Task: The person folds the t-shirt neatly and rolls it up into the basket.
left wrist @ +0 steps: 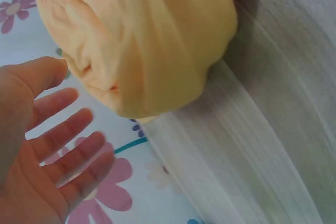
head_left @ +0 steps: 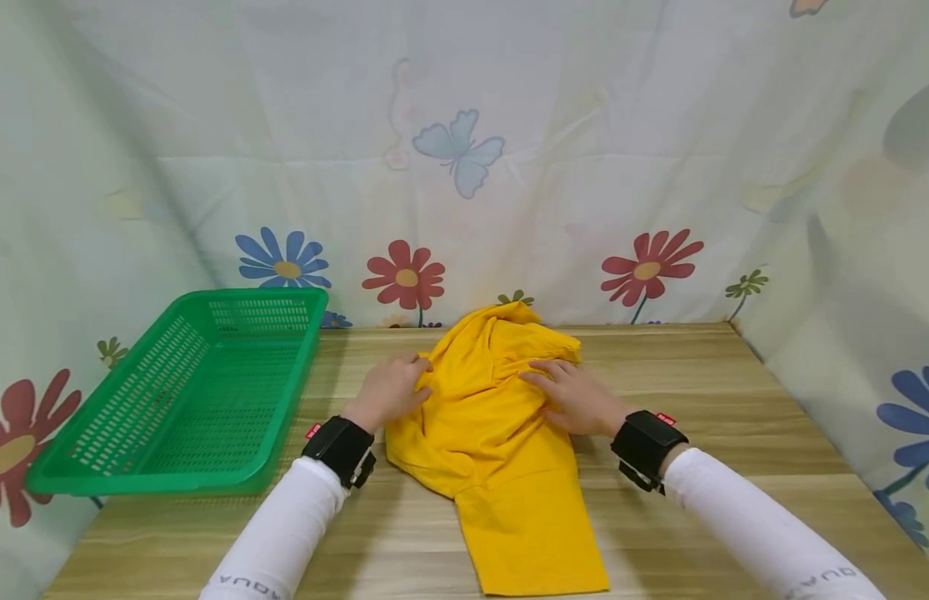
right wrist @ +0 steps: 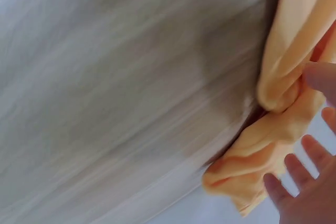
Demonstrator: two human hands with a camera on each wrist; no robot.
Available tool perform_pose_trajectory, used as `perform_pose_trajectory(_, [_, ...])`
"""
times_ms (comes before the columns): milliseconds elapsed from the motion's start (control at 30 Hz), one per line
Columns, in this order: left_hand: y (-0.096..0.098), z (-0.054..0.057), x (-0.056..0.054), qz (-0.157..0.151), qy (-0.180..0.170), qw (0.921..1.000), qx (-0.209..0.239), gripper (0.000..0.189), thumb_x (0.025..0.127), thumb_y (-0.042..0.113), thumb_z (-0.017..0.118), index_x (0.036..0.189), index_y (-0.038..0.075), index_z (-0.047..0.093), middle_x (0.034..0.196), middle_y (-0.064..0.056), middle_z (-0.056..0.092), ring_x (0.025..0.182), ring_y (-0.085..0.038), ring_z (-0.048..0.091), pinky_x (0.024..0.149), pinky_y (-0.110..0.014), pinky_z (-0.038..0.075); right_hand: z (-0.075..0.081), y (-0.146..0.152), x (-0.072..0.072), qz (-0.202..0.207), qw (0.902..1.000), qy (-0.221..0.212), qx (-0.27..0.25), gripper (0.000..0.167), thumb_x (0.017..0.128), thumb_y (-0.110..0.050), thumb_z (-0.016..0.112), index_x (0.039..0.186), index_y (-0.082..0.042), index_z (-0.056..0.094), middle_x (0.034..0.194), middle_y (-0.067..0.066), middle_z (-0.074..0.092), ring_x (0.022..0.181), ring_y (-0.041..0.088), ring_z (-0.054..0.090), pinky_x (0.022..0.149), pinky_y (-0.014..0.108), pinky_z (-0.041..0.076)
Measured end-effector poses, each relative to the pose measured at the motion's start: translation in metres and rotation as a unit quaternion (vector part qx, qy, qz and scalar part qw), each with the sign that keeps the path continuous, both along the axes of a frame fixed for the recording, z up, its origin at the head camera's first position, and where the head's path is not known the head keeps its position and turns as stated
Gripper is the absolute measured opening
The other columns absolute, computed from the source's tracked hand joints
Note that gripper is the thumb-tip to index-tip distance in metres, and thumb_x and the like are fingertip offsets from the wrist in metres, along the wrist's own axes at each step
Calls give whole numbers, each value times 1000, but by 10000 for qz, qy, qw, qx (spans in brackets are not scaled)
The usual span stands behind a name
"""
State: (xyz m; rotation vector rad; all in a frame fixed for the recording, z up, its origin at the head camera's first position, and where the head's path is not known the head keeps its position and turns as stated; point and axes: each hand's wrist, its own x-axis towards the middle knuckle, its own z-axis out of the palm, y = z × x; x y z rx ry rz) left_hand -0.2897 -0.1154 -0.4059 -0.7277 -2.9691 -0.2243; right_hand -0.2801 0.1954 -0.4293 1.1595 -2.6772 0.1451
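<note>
Both arms reach in from the bottom corners of the head view, angled toward the middle. Left forearm [head_left: 284,521] and right forearm [head_left: 764,521] in white sleeves, black strap at left wrist [head_left: 342,450] and right wrist [head_left: 647,448]. Left grip [head_left: 392,390] and right grip [head_left: 576,400] are bare hands, well apart, about level, backs toward the head cam. Wrist cams: left fingers fanned, slightly bent, thumb apart; right fingers spread too, thumb apart, palm cut off by the frame edge.

A yellow garment [head_left: 482,417] lies heaped in creases on the tabletop [head_left: 719,400], one flatter, straight-ended section [head_left: 535,533] stretching toward the near side.
</note>
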Motion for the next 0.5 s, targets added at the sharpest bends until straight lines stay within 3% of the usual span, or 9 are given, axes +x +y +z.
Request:
perform_pose_trajectory(167, [2, -10, -10, -320, -106, 9994, -1, 45, 84, 24, 67, 125, 8, 54, 127, -12, 49, 116, -29, 46, 100, -41, 37, 1, -20, 13, 149, 9986, -179, -473, 55, 80, -17, 71, 129, -7, 48, 127, 17, 48, 113, 31, 48, 96, 47, 41])
perform_pose_trajectory(367, [9, -20, -16, -595, -443, 9966, -356, 58, 84, 31, 66, 135, 10, 45, 143, -14, 36, 131, -32, 34, 109, -44, 25, -2, -35, 26, -133, 9975, -107, -690, 30, 80, -18, 72, 101, -5, 56, 92, 6, 47, 83, 21, 46, 77, 32, 44])
perform_pose_trajectory(433, [13, -21, -14, -658, -658, 9943, -520, 62, 85, 35, 65, 137, 10, 43, 145, -14, 33, 133, -33, 31, 110, -45, 23, -5, -36, 28, -139, 9978, -268, -586, 29, 81, -19, 71, 102, -5, 57, 92, 6, 48, 82, 20, 46, 76, 33, 43])
perform_pose_trajectory(500, [16, -22, -12, -709, -861, 9920, -597, 63, 86, 37, 62, 139, 10, 40, 146, -14, 32, 134, -34, 29, 110, -46, 23, -10, -35, 29, -120, 9981, -489, -347, 37, 83, -23, 68, 113, -4, 57, 101, 8, 51, 87, 22, 49, 81, 35, 45])
